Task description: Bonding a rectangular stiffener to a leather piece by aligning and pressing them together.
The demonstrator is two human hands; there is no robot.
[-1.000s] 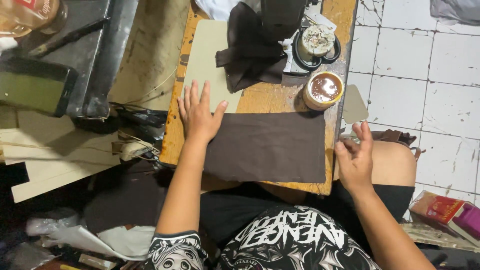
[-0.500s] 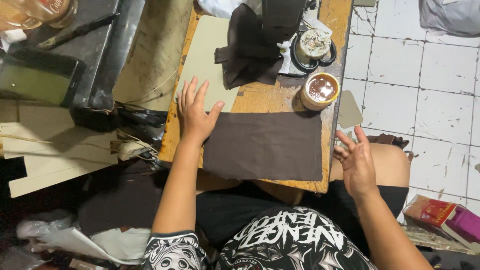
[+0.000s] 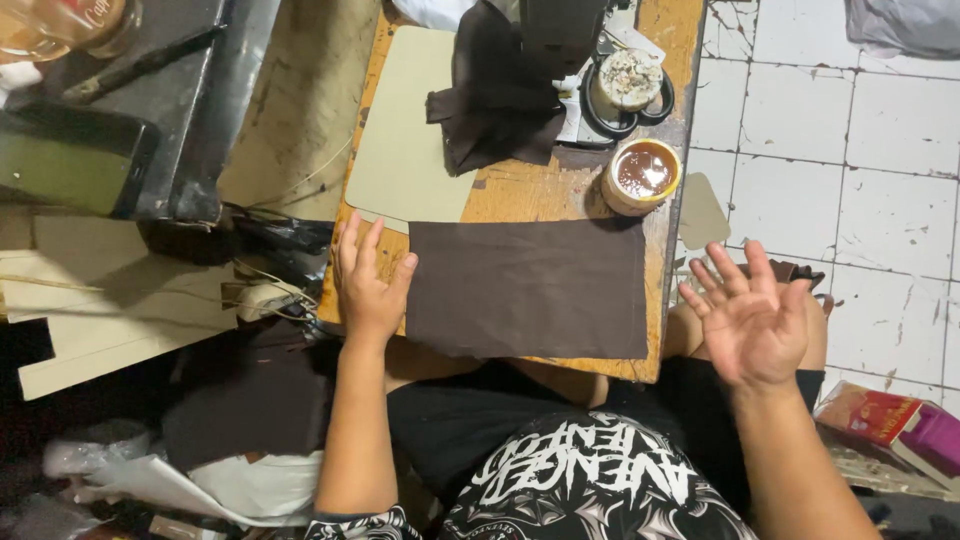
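A brown cloth (image 3: 527,288) lies flat on the wooden table (image 3: 520,190), its near edge at the table's front rim. The left hand (image 3: 368,285) rests flat on the table just left of the cloth, fingers spread, thumb touching the cloth's left edge, gripping nothing. The right hand (image 3: 748,318) hovers off the table's right side, palm up, fingers apart, empty. A tan sheet (image 3: 405,140) lies behind the cloth; a round tub (image 3: 643,175) stands at its far right corner.
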